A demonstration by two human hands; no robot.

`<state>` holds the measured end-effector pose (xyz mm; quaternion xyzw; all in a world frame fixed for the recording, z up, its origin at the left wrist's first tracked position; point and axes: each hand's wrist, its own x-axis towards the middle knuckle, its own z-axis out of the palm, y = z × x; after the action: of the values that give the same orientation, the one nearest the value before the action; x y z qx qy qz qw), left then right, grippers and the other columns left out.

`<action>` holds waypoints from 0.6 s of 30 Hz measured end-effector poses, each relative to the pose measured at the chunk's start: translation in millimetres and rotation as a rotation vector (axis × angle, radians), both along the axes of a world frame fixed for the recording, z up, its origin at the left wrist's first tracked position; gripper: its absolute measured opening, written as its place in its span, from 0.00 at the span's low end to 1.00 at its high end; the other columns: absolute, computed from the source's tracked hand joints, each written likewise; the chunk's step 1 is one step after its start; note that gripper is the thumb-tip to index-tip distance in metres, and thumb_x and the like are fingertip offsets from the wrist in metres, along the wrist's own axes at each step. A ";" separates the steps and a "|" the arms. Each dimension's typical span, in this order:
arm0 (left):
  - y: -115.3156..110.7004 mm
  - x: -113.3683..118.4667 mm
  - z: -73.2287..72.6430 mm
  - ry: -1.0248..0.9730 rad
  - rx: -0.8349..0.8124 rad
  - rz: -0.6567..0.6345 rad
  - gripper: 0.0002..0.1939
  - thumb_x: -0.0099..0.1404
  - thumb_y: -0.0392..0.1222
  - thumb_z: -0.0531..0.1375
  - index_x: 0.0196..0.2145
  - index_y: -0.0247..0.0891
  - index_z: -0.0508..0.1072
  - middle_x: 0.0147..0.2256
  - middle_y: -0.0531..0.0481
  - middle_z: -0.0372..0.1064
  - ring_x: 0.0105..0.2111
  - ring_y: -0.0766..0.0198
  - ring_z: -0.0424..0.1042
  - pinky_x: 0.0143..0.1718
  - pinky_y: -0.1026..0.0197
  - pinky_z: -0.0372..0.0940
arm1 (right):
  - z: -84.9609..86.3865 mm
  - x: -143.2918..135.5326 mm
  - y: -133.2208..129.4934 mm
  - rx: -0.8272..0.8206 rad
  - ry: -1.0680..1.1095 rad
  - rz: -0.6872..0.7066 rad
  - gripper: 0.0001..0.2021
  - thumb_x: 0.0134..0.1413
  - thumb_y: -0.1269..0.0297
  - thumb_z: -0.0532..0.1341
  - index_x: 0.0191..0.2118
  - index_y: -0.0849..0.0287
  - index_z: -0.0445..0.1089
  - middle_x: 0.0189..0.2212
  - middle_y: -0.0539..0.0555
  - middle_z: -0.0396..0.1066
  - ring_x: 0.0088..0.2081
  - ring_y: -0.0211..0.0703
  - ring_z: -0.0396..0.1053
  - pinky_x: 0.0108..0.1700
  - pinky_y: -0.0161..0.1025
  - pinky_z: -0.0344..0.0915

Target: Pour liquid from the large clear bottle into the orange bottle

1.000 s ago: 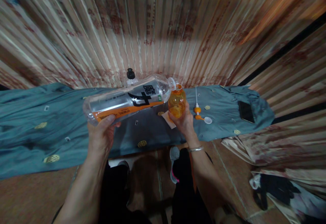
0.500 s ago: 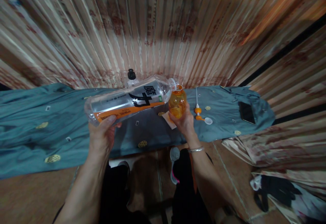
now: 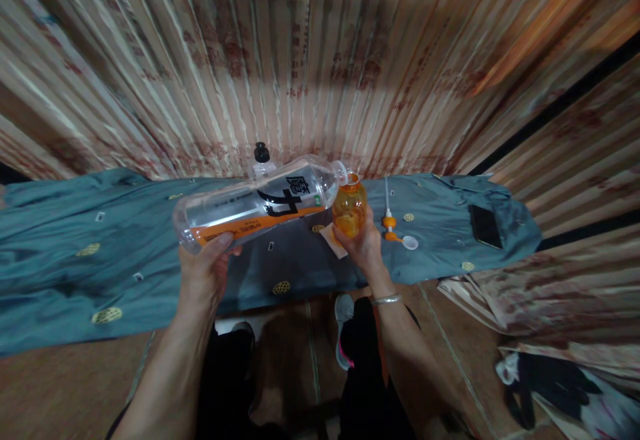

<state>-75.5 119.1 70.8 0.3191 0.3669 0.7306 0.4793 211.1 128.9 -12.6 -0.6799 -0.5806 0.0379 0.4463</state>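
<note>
Orange and see-through, the jar (image 3: pixel 349 208) is held roughly upright in the right hand (image 3: pixel 363 243), whose fingers wrap around its lower part. Whether its base meets the bench (image 3: pixel 300 277) cannot be told.

Governing relation: the bottle (image 3: pixel 250 208) lies to the left of the jar, its long axis running sideways, mouth end at the jar's open rim, base end farthest from the jar. Contact between mouth and rim cannot be confirmed; nor can any flow.

The left hand (image 3: pixel 207 267) grips the bottle near its base, thumb on the near side, other fingers largely hidden beneath. The right hand is the nearer one to the two openings.

Also noted, relative to the jar: card (image 3: pixel 332 243) just left and nearer the wearer; pump (image 3: pixel 389 223) just right; phone (image 3: pixel 485 227) well to the right; flask (image 3: pixel 263 169), black-capped, left and behind the bottle.
</note>
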 end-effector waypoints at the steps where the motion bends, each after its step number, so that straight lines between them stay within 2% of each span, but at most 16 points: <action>1: -0.3 -0.3 -0.3 -0.001 0.002 -0.002 0.34 0.36 0.41 0.83 0.43 0.42 0.79 0.33 0.55 0.80 0.27 0.65 0.76 0.19 0.68 0.68 | -0.3 0.3 -0.1 -0.004 0.006 0.008 0.42 0.53 0.49 0.73 0.69 0.60 0.62 0.49 0.62 0.85 0.46 0.62 0.85 0.47 0.53 0.81; 6: -1.3 0.2 -1.2 0.015 -0.009 -0.012 0.37 0.37 0.42 0.83 0.47 0.43 0.79 0.33 0.55 0.78 0.28 0.65 0.75 0.19 0.69 0.66 | -3.4 1.4 0.1 -0.002 0.042 0.004 0.43 0.52 0.49 0.72 0.70 0.62 0.63 0.49 0.64 0.85 0.47 0.62 0.85 0.48 0.53 0.81; 10: -2.2 2.1 -0.8 0.042 -0.015 -0.005 0.36 0.37 0.43 0.82 0.45 0.42 0.79 0.30 0.54 0.76 0.26 0.65 0.72 0.19 0.69 0.65 | -6.0 3.7 1.0 0.014 0.066 0.014 0.45 0.52 0.41 0.70 0.70 0.61 0.63 0.51 0.66 0.85 0.48 0.63 0.85 0.49 0.55 0.82; 15: -5.6 1.8 0.3 0.075 -0.005 0.006 0.35 0.38 0.41 0.81 0.46 0.43 0.79 0.36 0.52 0.77 0.29 0.64 0.72 0.20 0.68 0.65 | -8.1 6.0 2.0 -0.016 0.077 0.032 0.47 0.52 0.37 0.70 0.70 0.60 0.63 0.50 0.66 0.85 0.47 0.63 0.85 0.47 0.54 0.82; 18: -6.5 1.0 -0.1 0.088 0.005 0.012 0.35 0.38 0.42 0.81 0.46 0.45 0.78 0.39 0.52 0.78 0.30 0.63 0.73 0.21 0.67 0.65 | -9.5 2.6 2.2 0.038 0.067 0.012 0.42 0.57 0.36 0.67 0.69 0.58 0.65 0.47 0.62 0.85 0.45 0.62 0.86 0.45 0.55 0.83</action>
<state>-74.5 112.7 70.7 0.3501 0.3876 0.7197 0.4574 213.7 131.1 -22.1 -0.6661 -0.5700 0.0524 0.4782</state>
